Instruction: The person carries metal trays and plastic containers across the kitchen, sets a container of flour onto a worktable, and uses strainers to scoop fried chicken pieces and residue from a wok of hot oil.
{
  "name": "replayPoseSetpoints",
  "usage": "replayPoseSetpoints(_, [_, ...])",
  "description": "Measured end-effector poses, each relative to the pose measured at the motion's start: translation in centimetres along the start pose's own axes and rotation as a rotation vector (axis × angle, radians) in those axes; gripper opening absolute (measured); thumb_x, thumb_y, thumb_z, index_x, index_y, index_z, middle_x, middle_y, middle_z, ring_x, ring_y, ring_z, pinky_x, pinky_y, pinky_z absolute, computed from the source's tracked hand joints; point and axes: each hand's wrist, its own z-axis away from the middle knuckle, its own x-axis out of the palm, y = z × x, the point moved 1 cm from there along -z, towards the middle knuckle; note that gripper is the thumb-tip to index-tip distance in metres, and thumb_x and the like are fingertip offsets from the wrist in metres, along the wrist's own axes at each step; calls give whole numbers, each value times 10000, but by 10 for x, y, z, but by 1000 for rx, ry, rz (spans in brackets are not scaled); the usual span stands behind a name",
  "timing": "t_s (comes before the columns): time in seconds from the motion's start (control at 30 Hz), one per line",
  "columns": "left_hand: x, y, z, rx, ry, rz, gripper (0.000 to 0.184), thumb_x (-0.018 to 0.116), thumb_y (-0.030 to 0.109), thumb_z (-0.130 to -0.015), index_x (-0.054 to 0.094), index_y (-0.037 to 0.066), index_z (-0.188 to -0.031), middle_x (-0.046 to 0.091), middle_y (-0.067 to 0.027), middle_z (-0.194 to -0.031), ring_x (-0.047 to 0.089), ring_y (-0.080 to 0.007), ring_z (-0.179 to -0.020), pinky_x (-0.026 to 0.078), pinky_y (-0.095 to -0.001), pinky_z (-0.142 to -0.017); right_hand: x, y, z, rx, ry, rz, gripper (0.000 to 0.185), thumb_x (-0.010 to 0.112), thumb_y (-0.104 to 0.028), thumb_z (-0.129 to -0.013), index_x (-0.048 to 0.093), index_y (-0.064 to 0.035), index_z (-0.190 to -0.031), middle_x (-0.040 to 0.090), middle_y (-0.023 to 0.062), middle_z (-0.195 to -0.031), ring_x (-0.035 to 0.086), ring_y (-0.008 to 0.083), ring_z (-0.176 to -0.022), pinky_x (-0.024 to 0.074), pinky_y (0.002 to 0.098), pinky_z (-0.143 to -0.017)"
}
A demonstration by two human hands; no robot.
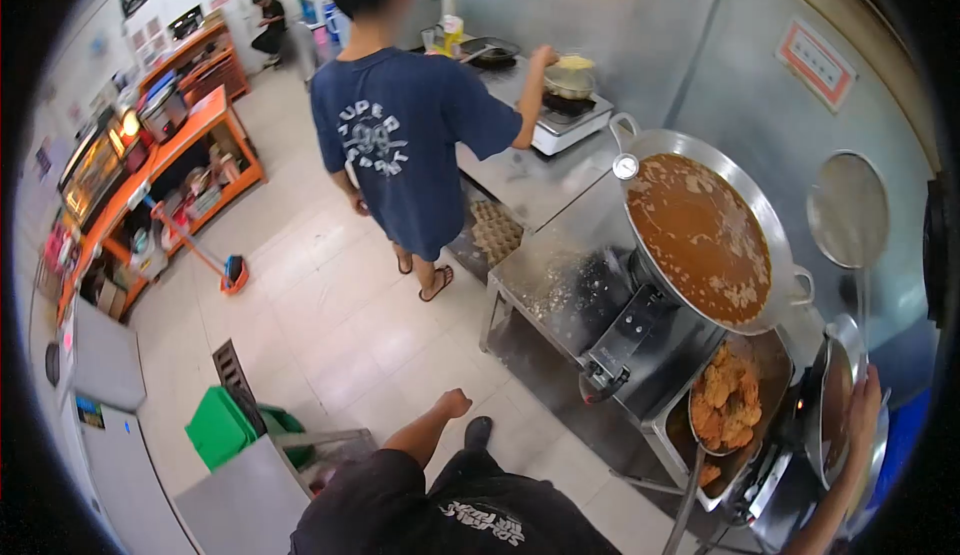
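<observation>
My left hand (455,403) is out over the floor, its fingers curled closed, with nothing visible in it. On the right side, my right hand (864,405) is at the lower end of the long handle of a wire skimmer (848,210), its fingers closed around it. The skimmer's round mesh stands up in front of the metal wall. Beside that hand is a pan (832,405) with dark liquid. A ladle-like strainer (692,490) full of fried, breaded pieces (725,400) rests over a metal tray (660,425), its handle pointing towards me.
A large wok (785,245) of brown, foamy oil stands on a burner, a thermometer (625,166) on its rim. A co-worker (385,155) in a blue shirt holds a small pan (570,80) at a stove. Another person (268,30) sits far back. A green bin (220,425) is left.
</observation>
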Motion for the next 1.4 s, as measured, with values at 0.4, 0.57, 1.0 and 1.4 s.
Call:
replayPoseSetpoints(0.4, [-35,-93,16,-243,-163,-118,510,488,366,-808,568,-71,-1058,553,-267,-1124,516,-392,-1083,424,-425,-920,73,-22,-61,-35,6,138,373,432,-125,-821,507,58,-1138,608,184,-853,586,286,-780,441,352,-707])
replayPoseSetpoints(0.57, [-58,-85,45,-322,-142,-123,496,485,363,-806,583,-54,-1055,554,-240,-1144,514,-373,-1097,428,-422,-919,94,-23,-98,-4,44,146,324,414,-161,-883,531,-2,-1140,577,255,-1053,545,394,-998,418,439,-825])
replayPoseSetpoints(1.0, [-109,-35,-74,177,-112,-282,272,551,258,-787,592,-7,-740,631,-154,-748,620,-260,-694,501,-387,-622,143,15,-168,4,-8,462,372,427,-72,-817,527,-108,-1173,615,201,-870,597,362,-817,473,473,-718])
replayPoseSetpoints(1.4, [-88,-38,-130,408,-180,-389,381,561,371,-799,602,10,-911,630,-182,-796,611,-324,-799,491,-421,-689,171,42,-176,-226,93,462,442,426,-66,-816,494,-157,-1244,605,148,-1010,566,320,-917,449,437,-809])
